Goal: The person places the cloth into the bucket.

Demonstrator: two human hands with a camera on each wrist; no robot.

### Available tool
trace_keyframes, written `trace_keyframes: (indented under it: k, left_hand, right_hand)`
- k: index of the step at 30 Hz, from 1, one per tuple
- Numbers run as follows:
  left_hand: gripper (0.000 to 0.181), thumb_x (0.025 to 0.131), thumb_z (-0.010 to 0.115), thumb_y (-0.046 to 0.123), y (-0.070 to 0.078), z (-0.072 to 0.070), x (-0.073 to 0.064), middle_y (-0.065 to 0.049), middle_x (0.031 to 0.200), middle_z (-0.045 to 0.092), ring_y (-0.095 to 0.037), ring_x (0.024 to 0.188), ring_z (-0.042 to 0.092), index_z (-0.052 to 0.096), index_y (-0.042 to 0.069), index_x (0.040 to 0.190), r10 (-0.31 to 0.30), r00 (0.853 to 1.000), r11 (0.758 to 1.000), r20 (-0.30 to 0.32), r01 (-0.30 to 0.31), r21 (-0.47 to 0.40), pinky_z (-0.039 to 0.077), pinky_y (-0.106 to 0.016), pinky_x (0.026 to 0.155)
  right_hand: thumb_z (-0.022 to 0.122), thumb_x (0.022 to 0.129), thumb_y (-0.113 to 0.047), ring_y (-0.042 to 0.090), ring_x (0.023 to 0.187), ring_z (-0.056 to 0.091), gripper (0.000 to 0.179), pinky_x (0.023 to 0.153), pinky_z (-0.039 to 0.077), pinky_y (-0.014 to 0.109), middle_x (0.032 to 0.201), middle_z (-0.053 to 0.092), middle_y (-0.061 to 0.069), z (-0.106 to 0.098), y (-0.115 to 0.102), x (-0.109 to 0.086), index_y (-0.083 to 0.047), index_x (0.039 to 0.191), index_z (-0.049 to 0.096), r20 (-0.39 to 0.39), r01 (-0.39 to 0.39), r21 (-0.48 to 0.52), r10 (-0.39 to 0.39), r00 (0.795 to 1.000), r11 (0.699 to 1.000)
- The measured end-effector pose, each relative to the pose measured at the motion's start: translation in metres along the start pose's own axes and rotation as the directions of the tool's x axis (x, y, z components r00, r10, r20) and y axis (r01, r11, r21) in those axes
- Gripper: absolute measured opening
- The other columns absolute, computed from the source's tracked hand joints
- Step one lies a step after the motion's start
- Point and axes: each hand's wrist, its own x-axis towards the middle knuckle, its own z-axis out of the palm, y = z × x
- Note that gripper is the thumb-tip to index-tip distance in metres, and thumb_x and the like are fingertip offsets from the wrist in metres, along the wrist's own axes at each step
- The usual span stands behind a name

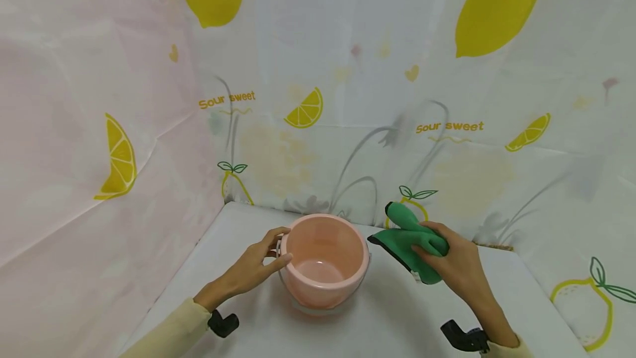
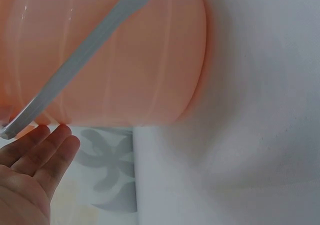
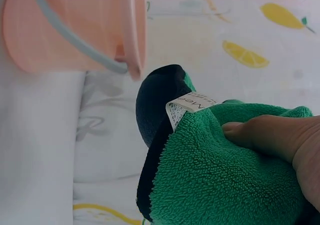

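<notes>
A pink bucket (image 1: 328, 291) stands upright on the white table, its inside bare. Its grey handle (image 2: 75, 67) hangs down against the outer wall. My left hand (image 1: 255, 263) rests on the bucket's left side near the rim, thumb toward the front and fingers toward the back. The left wrist view shows those fingers fairly straight, their tips touching the wall. To the right of the bucket, my right hand (image 1: 454, 261) holds a bunched green towel (image 1: 412, 247) above the table. Dark edging and a white label (image 3: 192, 102) show on the towel in the right wrist view.
The white table (image 1: 233, 325) reaches back to a wall covering (image 1: 348, 170) printed with lemons. A pink-tinted covering (image 1: 74, 236) rises along the left. Both wrists wear a black camera mount.
</notes>
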Motion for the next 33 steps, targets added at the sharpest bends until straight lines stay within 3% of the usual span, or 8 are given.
trace_keyframes:
  k: [9,17,27,33]
  left_hand:
    - [0.057,0.103,0.061,0.041,-0.006,0.003,-0.001,-0.009,0.140,0.061,-0.025,0.116,0.065,0.038,0.030,0.153,-0.012,1.000,1.000,-0.001,0.012,-0.004,0.051,-0.058,0.099]
    - [0.056,0.103,0.061,0.040,-0.005,0.002,-0.001,-0.011,0.141,0.060,-0.026,0.116,0.065,0.038,0.028,0.153,-0.006,1.000,1.000,-0.005,0.006,-0.011,0.051,-0.059,0.099]
    - [0.058,0.103,0.060,0.044,-0.004,0.004,0.001,-0.010,0.143,0.058,-0.030,0.120,0.063,0.037,0.031,0.154,-0.047,0.999,0.999,0.006,0.047,-0.011,0.050,-0.062,0.100]
    - [0.056,0.103,0.061,0.041,-0.006,0.003,0.001,-0.013,0.144,0.057,-0.032,0.122,0.063,0.038,0.031,0.153,-0.026,1.000,0.999,0.004,0.026,-0.019,0.050,-0.060,0.101]
  right_hand:
    - [0.090,0.081,-0.015,0.016,0.086,0.064,0.046,0.070,0.055,0.032,0.107,0.075,0.002,0.009,-0.014,0.007,-0.021,0.122,0.072,-0.010,0.014,0.074,-0.013,1.000,0.997]
    - [0.091,0.079,-0.012,0.017,0.094,0.067,0.050,0.076,0.056,0.037,0.111,0.074,0.002,0.029,-0.028,0.016,-0.020,0.125,0.071,0.011,0.091,0.140,-0.093,0.996,0.986]
    - [0.092,0.078,-0.011,0.013,0.084,0.063,0.052,0.075,0.056,0.035,0.103,0.073,-0.002,0.064,-0.048,0.024,-0.018,0.125,0.069,0.091,0.088,0.235,-0.112,0.990,0.968]
    - [0.092,0.078,-0.015,0.012,0.078,0.060,0.050,0.072,0.054,0.032,0.097,0.072,-0.003,0.087,-0.058,0.026,-0.016,0.123,0.070,0.136,0.083,0.267,-0.122,0.983,0.960]
